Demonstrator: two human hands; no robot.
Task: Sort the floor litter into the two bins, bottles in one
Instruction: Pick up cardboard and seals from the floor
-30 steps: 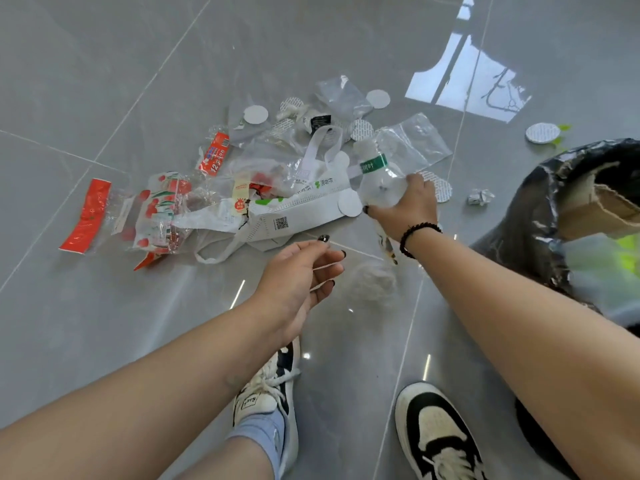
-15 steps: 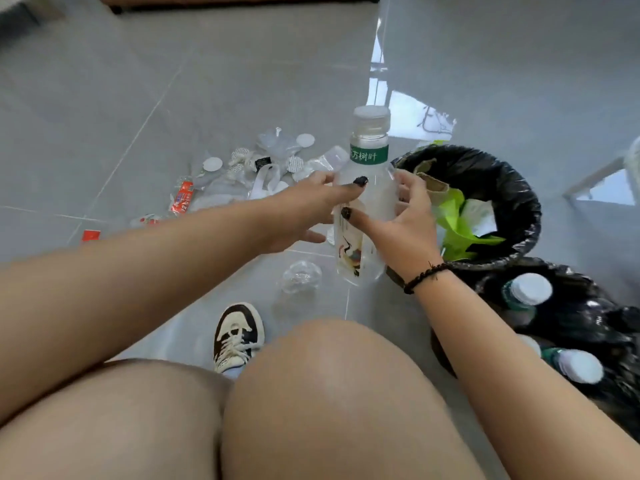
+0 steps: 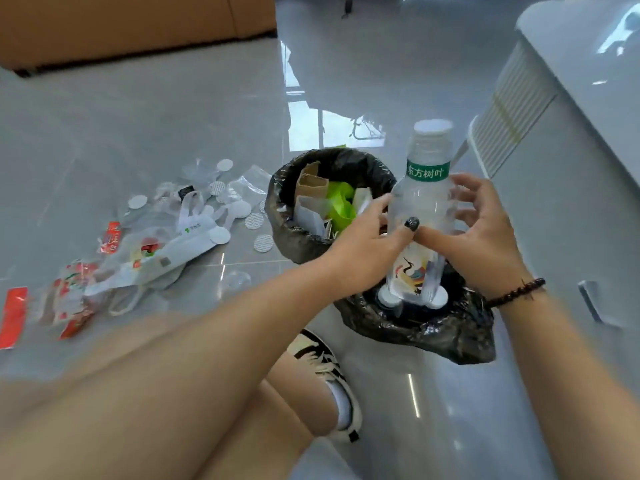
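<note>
Both hands are on the clear bottle [image 3: 420, 216], holding it upright in the air. Left hand [image 3: 367, 247] wraps the left side with its thumb, dark nail polish and all, pressed on the front. Right hand [image 3: 481, 237] cups the right side, thumb on the front too, fingers curled loosely round the back; a dark bead bracelet [image 3: 516, 292] sits on that wrist. Bottle has a white cap, a green band at the neck and a bird drawing low down, and looks empty as far as I can tell.

It's hanging right over the near bin [image 3: 433, 327], a black-bagged one with a couple of white bottle caps [image 3: 438, 299] showing inside. Just behind and left of that is the far bin [image 3: 294, 233], also black-bagged, stuffed with brown card, white paper and something lime green.

Further left on the grey tiled floor [image 3: 173, 116] sits the litter pile [image 3: 166, 237]: clear plastic bags, white round discs, a white bag with handles, red wrappers. One black and white sneaker [image 3: 329, 372] is planted near the bins. Pale cabinet thing [image 3: 571, 133] far right, orange-brown furniture [image 3: 121, 22] far left.
</note>
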